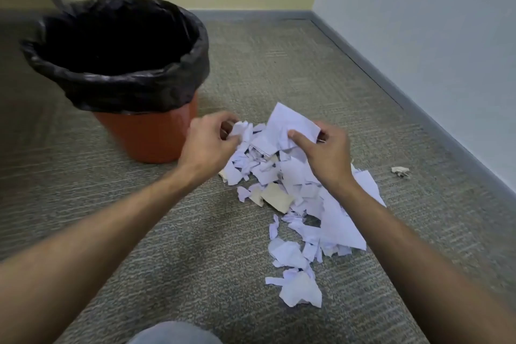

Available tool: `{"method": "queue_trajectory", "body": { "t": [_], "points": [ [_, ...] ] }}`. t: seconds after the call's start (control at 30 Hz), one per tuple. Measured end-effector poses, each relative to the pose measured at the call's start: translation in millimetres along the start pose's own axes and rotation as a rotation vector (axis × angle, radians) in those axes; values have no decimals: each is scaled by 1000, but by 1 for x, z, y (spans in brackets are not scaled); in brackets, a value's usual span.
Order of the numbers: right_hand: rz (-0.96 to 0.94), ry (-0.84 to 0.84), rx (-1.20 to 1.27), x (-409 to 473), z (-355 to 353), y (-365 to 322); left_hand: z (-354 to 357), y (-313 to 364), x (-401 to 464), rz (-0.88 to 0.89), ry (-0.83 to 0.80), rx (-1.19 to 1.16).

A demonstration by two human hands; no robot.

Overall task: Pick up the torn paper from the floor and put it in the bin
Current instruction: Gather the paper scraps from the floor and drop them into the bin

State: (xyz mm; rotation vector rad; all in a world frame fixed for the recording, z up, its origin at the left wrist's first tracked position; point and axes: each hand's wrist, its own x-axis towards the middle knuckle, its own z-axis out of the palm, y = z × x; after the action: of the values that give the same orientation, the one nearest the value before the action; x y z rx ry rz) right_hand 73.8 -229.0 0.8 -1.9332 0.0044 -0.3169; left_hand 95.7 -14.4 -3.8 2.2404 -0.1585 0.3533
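White torn paper [290,176] fills my fingers: left hand [208,142] and right hand [325,152] both curled round scraps, orange bin [150,134] left.

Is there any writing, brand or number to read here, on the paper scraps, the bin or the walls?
None can be read.
Torn paper: faint dark marks on a few scraps, too blurred to read.
Bin and its black liner: no label shows.
Walls: bare.

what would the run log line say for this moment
left hand: grips scraps | right hand: pinches large paper piece | torn paper pile: mostly on carpet | bin: upright, left of pile
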Motion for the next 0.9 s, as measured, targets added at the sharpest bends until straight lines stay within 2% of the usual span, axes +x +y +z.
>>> {"method": "queue_trajectory", "body": {
  "t": [0.23, 0.37, 0.43, 0.63, 0.7, 0.83, 0.9],
  "points": [
    [-138, -37, 77, 62, 81, -94, -94, 5, 45, 26, 349, 10],
    [-183, -57, 72, 91, 130, -139, -137, -10, 71, -63, 472, 96],
    [-185, -91, 55, 103, 150, -154, -152, -21, 79, -123, 478, 133],
    [-173, -305, -97, 126, 182, -161, -167, -28, 82, -248, 333, 361],
    [-186, -296, -84, 122, 174, -155, -162, -25, 75, -183, 343, 437],
    [-219, -234, -83, 94, 136, -123, -138, -23, 50, 94, 348, 537],
    [-206, -261, -135, 75, 112, -98, -119, -24, 35, 178, 327, 538]
  ]
}}
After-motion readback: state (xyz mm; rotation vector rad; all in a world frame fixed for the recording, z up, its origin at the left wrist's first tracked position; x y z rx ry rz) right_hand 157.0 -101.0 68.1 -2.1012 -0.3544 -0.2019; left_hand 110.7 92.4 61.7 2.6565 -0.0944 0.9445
